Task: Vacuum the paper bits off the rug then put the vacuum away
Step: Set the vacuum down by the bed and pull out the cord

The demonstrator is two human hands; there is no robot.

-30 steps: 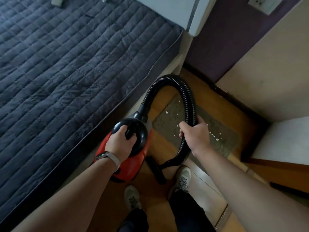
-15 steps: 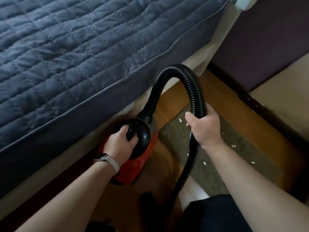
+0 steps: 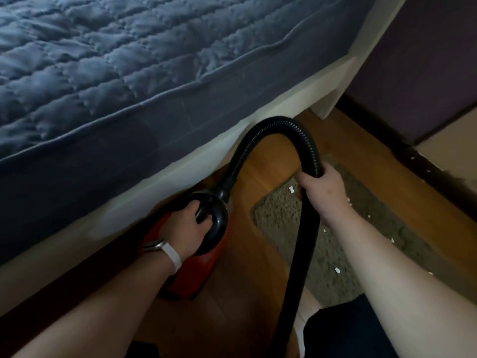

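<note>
A small red vacuum [image 3: 198, 270] with a black top sits on the wooden floor beside the bed. My left hand [image 3: 184, 224] grips its black carrying handle. A ribbed black hose [image 3: 271, 130] arches up from the vacuum and comes down into my right hand [image 3: 322, 189], which is curled round it where it meets the straight black tube. The tube runs down toward me and its nozzle is out of view. A grey-brown rug [image 3: 333, 254] lies to the right, with several white paper bits [image 3: 337, 270] scattered on it.
A bed with a dark blue quilted cover [image 3: 116, 73] and a pale frame [image 3: 258, 115] fills the upper left, close above the vacuum. A dark wall and skirting [image 3: 413, 73] stand at the right. My dark-clothed knee [image 3: 348, 329] is at the bottom right.
The view has dropped lower and closer to the floor; the bed now looms larger. Both hands keep their holds, and the vacuum has shifted toward the bed's edge. My shoes are no longer visible.
</note>
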